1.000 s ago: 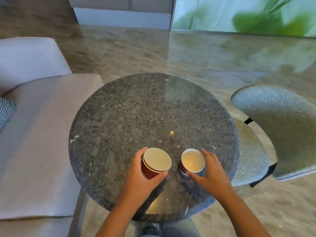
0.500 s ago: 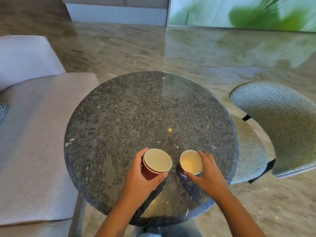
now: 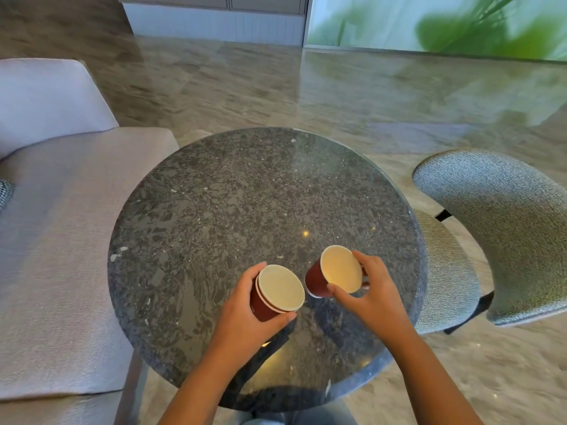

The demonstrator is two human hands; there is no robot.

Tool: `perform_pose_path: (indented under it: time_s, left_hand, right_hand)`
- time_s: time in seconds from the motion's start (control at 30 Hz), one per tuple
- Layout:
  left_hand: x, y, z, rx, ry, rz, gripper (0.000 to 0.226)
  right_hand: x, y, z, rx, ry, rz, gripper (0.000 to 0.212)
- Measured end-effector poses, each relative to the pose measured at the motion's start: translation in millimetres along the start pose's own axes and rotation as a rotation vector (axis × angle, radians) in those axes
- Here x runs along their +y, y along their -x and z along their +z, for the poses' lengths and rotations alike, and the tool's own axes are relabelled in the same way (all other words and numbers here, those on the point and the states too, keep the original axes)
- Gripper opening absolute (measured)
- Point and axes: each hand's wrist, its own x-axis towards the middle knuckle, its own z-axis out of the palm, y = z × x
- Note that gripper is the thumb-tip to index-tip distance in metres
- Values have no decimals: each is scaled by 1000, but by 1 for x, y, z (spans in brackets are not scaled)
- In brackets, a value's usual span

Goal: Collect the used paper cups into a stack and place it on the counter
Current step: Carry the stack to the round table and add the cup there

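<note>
Maroon paper, cream inside. Left fingers [image 3: 256,271] and thumb curl round stack of two nested cups [image 3: 277,291], upright, gripped below rims. Right fingers [image 3: 362,262] and thumb pinch single cup [image 3: 336,271] at rim; cup tilted, base pointing toward stack, just beside it. Whether either base touches counter: cannot tell. Left hand [image 3: 242,320] and right hand [image 3: 372,297] over near part of round, dark speckled stone counter [image 3: 245,194]. Grey sofa [image 3: 61,240] left, woven grey chair [image 3: 506,234] right. Glossy marble floor [image 3: 337,87] beyond.
</note>
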Motion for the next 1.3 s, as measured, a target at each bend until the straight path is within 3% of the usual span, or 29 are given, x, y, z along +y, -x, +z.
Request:
perform_pose_path:
  time_s: [0.23,0.43,0.7,1.3]
  left_hand:
    - [8,-8,1,-46,-137,58,80]
    - [15,-14,1,-82,-120,48,81]
    - [27,-20,2,-133,-126,52,81]
    - [39,-19,-5,-190,-35,103,81]
  right_hand:
    - [-18,-4,-26,9,-203,-31,73]
    - [-36,-2,-40,-65,-304,-118,60]
    - [-37,-7,-49,-213,-411,-117,69]
    - [-48,-9,-30,-427,-346,-86,69]
